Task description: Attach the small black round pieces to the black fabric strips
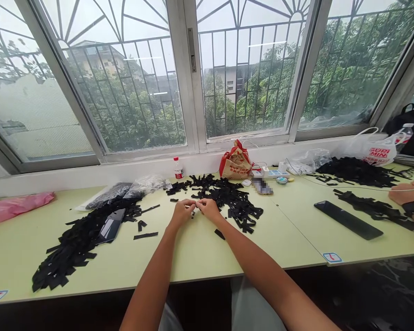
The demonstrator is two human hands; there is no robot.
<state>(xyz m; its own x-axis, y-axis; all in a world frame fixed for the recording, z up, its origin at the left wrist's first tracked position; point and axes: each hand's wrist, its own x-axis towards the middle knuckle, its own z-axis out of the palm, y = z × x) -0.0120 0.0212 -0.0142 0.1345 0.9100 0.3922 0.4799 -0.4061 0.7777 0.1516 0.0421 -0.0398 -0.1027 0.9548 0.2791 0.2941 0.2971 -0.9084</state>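
My left hand (pixel 183 213) and my right hand (pixel 207 209) meet over the middle of the pale green table (pixel 200 257), fingertips pinched close together. Whatever they hold is too small to make out. Tiny dark bits (pixel 193 214) lie just beneath the fingers. Beyond and to the right of my hands spreads a loose pile of short black strips (pixel 239 202). A longer heap of black strips (pixel 72 239) runs along the left, with a dark phone (pixel 112 226) resting against it. One single strip (pixel 145 236) lies between that heap and my left arm.
Along the window stand a small bottle (pixel 178 168), a red and tan bag (pixel 236 162) and a power strip (pixel 274 173). At the right are a black tray (pixel 348 219), more black strips (pixel 358 171) and another person's hands (pixel 405 194). Pink plastic (pixel 19 208) lies far left.
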